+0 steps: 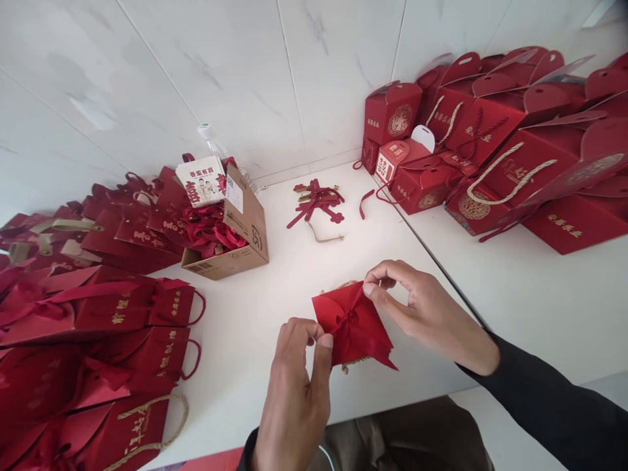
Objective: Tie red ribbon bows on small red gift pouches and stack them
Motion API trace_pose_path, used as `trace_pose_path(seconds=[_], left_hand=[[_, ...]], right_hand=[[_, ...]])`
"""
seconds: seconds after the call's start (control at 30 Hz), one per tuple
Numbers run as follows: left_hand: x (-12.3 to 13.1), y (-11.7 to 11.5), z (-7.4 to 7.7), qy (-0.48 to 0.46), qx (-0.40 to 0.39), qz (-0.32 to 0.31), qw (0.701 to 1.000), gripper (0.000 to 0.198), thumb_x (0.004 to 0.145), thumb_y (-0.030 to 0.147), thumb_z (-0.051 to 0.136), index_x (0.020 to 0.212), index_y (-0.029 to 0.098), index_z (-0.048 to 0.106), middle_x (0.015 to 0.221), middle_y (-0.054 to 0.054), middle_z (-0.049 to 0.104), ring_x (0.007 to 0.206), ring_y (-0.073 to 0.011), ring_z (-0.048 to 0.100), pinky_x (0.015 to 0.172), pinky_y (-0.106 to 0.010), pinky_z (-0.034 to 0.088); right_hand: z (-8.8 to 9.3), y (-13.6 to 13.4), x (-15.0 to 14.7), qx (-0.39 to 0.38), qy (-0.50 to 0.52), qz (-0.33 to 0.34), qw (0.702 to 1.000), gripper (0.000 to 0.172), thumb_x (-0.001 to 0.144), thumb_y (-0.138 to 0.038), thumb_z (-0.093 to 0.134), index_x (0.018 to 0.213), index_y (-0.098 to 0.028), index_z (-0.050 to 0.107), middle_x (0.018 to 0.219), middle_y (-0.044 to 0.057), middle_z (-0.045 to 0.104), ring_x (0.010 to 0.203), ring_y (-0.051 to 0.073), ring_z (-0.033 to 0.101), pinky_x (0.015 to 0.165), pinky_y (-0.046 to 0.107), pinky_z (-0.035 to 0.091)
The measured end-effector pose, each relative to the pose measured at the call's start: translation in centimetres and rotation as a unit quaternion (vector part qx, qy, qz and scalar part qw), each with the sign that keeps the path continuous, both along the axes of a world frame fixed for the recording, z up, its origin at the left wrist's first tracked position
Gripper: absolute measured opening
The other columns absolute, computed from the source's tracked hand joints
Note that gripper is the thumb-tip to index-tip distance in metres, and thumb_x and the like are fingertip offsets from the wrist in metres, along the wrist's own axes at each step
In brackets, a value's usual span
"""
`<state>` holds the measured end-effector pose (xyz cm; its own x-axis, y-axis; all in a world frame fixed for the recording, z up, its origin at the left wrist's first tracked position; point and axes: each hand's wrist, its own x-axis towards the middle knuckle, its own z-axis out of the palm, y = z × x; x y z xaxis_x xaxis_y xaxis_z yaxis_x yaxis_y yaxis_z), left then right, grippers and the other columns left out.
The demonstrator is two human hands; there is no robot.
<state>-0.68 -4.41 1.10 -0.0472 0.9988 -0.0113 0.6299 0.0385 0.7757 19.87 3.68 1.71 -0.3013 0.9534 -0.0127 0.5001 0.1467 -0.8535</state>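
Observation:
A red gift box (356, 322) stands on the white table in front of me, seen from above. Red ribbon (347, 318) is knotted over the middle of its top, and its tails hang toward the near right corner. At the box's left edge, my left hand (304, 373) pinches one part of the ribbon between thumb and fingertips. My right hand (417, 304) pinches another part at the far right corner, its fingers closed. Bits of beige twisted cord show from beneath the box on its far and near sides.
Left of centre stands a cardboard carton (252, 245) holding red ribbons and printed cards (202, 182). Beyond the gift box lies a pile of red strips (318, 201). Red boxes (490, 144) are stacked at right, and ribboned boxes (98, 307) crowd the left. A tiled wall (240, 72) rises behind.

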Motion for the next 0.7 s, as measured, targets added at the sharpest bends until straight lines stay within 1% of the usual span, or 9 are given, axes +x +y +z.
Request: trace_pose_path(seconds=[0.1, 0.17, 0.23, 0.33, 0.4, 0.47, 0.57, 0.67, 0.7], left_hand=[[-0.10, -0.09, -0.08, -0.019, -0.013, 0.007, 1.000, 0.040, 0.108, 0.041, 0.033, 0.073, 0.024, 0.041, 0.071, 0.002, 0.046, 0.066, -0.0166, 0.044, 0.062, -0.030, 0.037], [-0.17, -0.11, -0.02, -0.030, -0.021, 0.015, 0.999, 0.040, 0.108, 0.044, 0.033, 0.074, 0.024, 0.042, 0.070, 0.002, 0.046, 0.064, -0.0164, 0.043, 0.060, -0.029, 0.036], [-0.21, -0.11, 0.07, -0.026, -0.021, 0.013, 0.999, 0.034, 0.105, 0.046, 0.042, 0.079, 0.024, 0.047, 0.073, 0.001, 0.050, 0.068, -0.0170, 0.046, 0.062, -0.029, 0.038], [-0.19, -0.12, 0.14, 0.010, -0.003, -0.004, 1.000, 0.018, 0.095, 0.040, 0.061, 0.089, 0.025, 0.054, 0.083, 0.001, 0.057, 0.079, -0.0183, 0.050, 0.070, -0.029, 0.042], [-0.13, -0.16, 0.13, 0.019, 0.002, -0.021, 1.000, 0.010, 0.095, 0.032, 0.061, 0.089, 0.025, 0.056, 0.087, 0.001, 0.059, 0.082, -0.0179, 0.053, 0.074, -0.029, 0.044], [-0.05, -0.22, 0.14, 0.009, 0.003, -0.034, 0.999, 0.013, 0.099, 0.028, 0.053, 0.087, 0.025, 0.057, 0.089, 0.001, 0.059, 0.082, -0.0169, 0.055, 0.075, -0.029, 0.044], [0.15, -0.34, 0.30, 0.009, 0.020, -0.035, 0.999, 0.020, 0.104, 0.029, 0.045, 0.087, 0.025, 0.056, 0.086, 0.000, 0.059, 0.080, -0.0172, 0.054, 0.071, -0.029, 0.043], [0.41, -0.48, 0.49, 0.047, 0.046, -0.042, 0.997, 0.012, 0.097, 0.034, 0.059, 0.091, 0.024, 0.055, 0.086, -0.001, 0.059, 0.080, -0.0198, 0.053, 0.071, -0.031, 0.044], [0.46, -0.53, 0.53, 0.057, 0.049, -0.048, 0.996, 0.011, 0.094, 0.032, 0.062, 0.091, 0.024, 0.055, 0.088, -0.001, 0.059, 0.081, -0.0203, 0.053, 0.071, -0.032, 0.045]], right_hand=[[-0.31, 0.05, 0.04, -0.014, 0.000, -0.016, 1.000, 0.031, 0.104, -0.047, 0.047, 0.086, -0.026, 0.061, 0.084, 0.001, 0.065, 0.080, 0.020, 0.061, 0.053, 0.030, 0.038], [-0.52, 0.06, 0.07, -0.018, -0.001, -0.014, 1.000, 0.033, 0.104, -0.048, 0.046, 0.088, -0.026, 0.062, 0.085, 0.001, 0.067, 0.081, 0.020, 0.062, 0.056, 0.031, 0.041], [-0.68, -0.02, 0.11, -0.016, 0.000, -0.016, 1.000, 0.030, 0.104, -0.050, 0.046, 0.098, -0.027, 0.064, 0.096, 0.002, 0.069, 0.088, 0.021, 0.063, 0.062, 0.032, 0.045], [-0.67, -0.28, 0.19, 0.019, 0.000, 0.009, 1.000, 0.032, 0.101, -0.051, 0.054, 0.124, -0.030, 0.060, 0.114, 0.004, 0.067, 0.102, 0.023, 0.061, 0.074, 0.035, 0.051], [-0.46, -0.44, 0.20, 0.054, -0.002, 0.049, 0.997, 0.036, 0.100, -0.048, 0.058, 0.131, -0.030, 0.057, 0.119, 0.005, 0.066, 0.110, 0.024, 0.059, 0.087, 0.038, 0.051], [-0.17, -0.49, 0.14, 0.067, 0.000, 0.085, 0.994, 0.033, 0.100, -0.046, 0.059, 0.128, -0.029, 0.059, 0.120, 0.005, 0.067, 0.113, 0.024, 0.057, 0.095, 0.041, 0.049], [0.11, -0.40, -0.13, 0.065, 0.009, 0.109, 0.992, 0.028, 0.098, -0.045, 0.063, 0.120, -0.028, 0.061, 0.114, 0.004, 0.068, 0.109, 0.024, 0.059, 0.094, 0.041, 0.050], [-0.04, -0.24, -0.41, 0.090, 0.006, 0.091, 0.992, 0.010, 0.100, -0.036, 0.061, 0.103, -0.026, 0.065, 0.101, 0.002, 0.070, 0.102, 0.022, 0.061, 0.089, 0.038, 0.050], [-0.13, -0.20, -0.47, 0.095, 0.005, 0.080, 0.992, 0.009, 0.100, -0.033, 0.060, 0.098, -0.026, 0.065, 0.097, 0.002, 0.070, 0.099, 0.021, 0.062, 0.086, 0.037, 0.050]])
